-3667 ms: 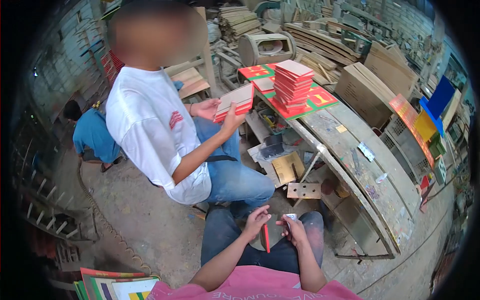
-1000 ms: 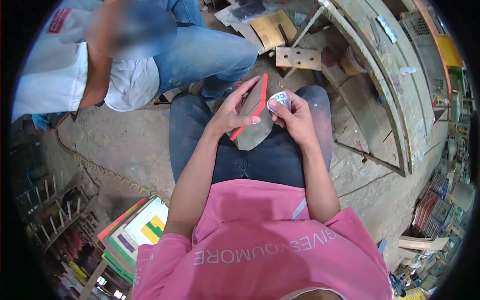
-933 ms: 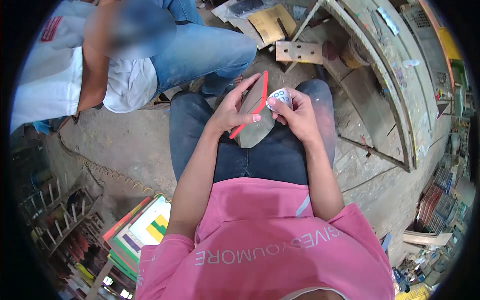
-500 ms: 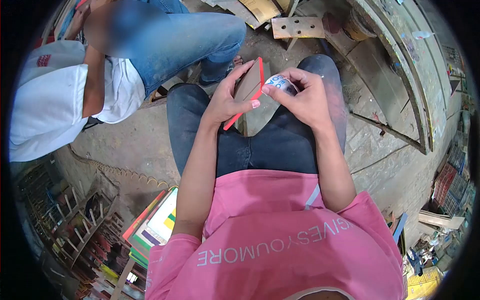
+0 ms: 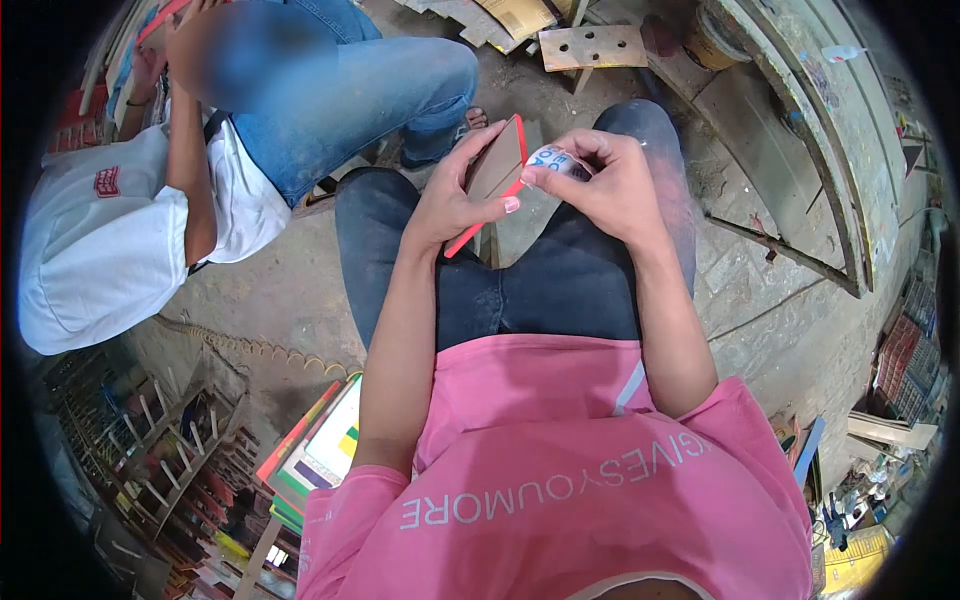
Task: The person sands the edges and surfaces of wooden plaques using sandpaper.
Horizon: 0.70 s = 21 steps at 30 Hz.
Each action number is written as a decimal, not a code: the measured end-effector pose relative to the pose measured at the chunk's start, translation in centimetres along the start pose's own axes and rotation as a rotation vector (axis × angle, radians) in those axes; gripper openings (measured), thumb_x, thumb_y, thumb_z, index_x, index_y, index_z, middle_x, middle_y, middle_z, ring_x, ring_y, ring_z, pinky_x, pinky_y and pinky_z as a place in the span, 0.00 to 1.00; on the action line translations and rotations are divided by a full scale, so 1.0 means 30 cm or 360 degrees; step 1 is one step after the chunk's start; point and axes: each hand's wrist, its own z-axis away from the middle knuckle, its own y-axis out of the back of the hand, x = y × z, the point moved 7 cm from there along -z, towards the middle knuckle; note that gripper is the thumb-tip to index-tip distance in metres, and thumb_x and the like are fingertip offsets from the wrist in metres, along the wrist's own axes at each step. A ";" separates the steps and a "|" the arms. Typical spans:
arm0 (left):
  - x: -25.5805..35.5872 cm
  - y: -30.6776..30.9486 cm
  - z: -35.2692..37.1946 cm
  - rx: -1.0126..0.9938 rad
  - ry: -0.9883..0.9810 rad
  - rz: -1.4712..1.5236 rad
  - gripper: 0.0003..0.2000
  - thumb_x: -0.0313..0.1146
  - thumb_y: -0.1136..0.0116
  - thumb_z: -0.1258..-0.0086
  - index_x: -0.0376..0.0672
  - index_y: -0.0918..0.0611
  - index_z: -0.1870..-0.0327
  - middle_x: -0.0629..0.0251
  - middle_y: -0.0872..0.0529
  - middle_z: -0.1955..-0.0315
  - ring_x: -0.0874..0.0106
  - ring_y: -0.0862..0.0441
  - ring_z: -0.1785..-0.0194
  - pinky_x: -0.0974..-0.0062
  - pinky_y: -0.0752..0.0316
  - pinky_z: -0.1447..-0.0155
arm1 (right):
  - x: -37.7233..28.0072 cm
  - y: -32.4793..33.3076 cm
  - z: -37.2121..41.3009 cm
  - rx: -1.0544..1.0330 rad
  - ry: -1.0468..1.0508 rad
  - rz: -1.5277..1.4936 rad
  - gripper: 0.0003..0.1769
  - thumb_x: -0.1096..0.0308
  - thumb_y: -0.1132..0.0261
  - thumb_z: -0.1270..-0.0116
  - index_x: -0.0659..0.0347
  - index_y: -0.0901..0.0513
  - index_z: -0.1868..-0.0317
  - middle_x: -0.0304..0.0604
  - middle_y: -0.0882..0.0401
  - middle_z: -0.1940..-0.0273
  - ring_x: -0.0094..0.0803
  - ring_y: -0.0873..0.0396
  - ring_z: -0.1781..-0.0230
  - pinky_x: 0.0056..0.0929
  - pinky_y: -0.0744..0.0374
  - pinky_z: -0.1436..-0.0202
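My left hand [image 5: 458, 195] grips a flat rectangular panel [image 5: 496, 170] with a brown face and bright red edges, thumb on the near edge and fingers behind it. The panel is tilted above my lap. My right hand [image 5: 605, 185] is closed around a white roll of tape [image 5: 549, 157] with blue lettering, partly covered by the fingers. Thumb and fingertips of that hand come right up to the panel's red edge.
At the left sits another person [image 5: 110, 230] in a white shirt and jeans. A board with holes [image 5: 594, 48] stands ahead. A paint-marked table [image 5: 835, 150] curves along the right. Coloured panels [image 5: 318, 450] are stacked at my left side, near a coiled hose [image 5: 250, 345].
The roll of tape has turned slightly and sits more behind my right fingers. My left hand and the panel stay nearly still. The other person's upper body has shifted a little.
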 end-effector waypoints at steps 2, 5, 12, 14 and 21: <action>0.004 0.000 0.001 0.0003 0.0046 0.0001 0.46 0.35 0.25 0.59 0.37 0.32 0.32 0.59 0.27 0.40 0.68 0.29 0.37 0.73 0.39 0.31 | -0.008 0.003 0.001 0.0005 -0.0028 0.0031 0.11 0.67 0.24 0.45 0.66 0.15 0.67 0.29 0.20 0.74 0.12 0.31 0.74 0.16 0.33 0.72; -0.003 0.005 0.001 0.0013 0.0033 -0.0027 0.46 0.34 0.25 0.59 0.36 0.32 0.32 0.58 0.27 0.40 0.68 0.30 0.36 0.73 0.39 0.31 | 0.005 0.004 -0.002 0.0016 -0.0045 0.0049 0.11 0.67 0.24 0.44 0.66 0.15 0.67 0.29 0.20 0.74 0.11 0.31 0.75 0.16 0.33 0.72; 0.004 0.006 0.000 -0.0011 -0.0021 -0.0036 0.46 0.34 0.26 0.60 0.36 0.32 0.32 0.57 0.28 0.39 0.67 0.30 0.35 0.73 0.40 0.31 | 0.015 0.026 -0.011 0.0186 -0.0049 -0.0118 0.15 0.63 0.23 0.47 0.67 0.17 0.72 0.32 0.24 0.80 0.14 0.34 0.77 0.20 0.34 0.75; 0.003 0.004 0.000 -0.0012 0.0009 -0.0024 0.46 0.34 0.25 0.59 0.36 0.32 0.32 0.57 0.28 0.39 0.67 0.30 0.35 0.73 0.40 0.31 | 0.006 0.014 -0.004 0.0114 -0.0025 -0.0143 0.15 0.63 0.24 0.47 0.67 0.17 0.72 0.31 0.24 0.80 0.14 0.34 0.77 0.20 0.34 0.75; 0.001 0.001 0.004 -0.0053 0.0023 0.0047 0.46 0.35 0.25 0.58 0.37 0.32 0.31 0.57 0.28 0.38 0.67 0.31 0.35 0.72 0.40 0.30 | 0.021 0.018 -0.011 0.0078 -0.0047 0.0043 0.10 0.67 0.24 0.44 0.65 0.15 0.68 0.29 0.20 0.75 0.12 0.30 0.75 0.16 0.32 0.72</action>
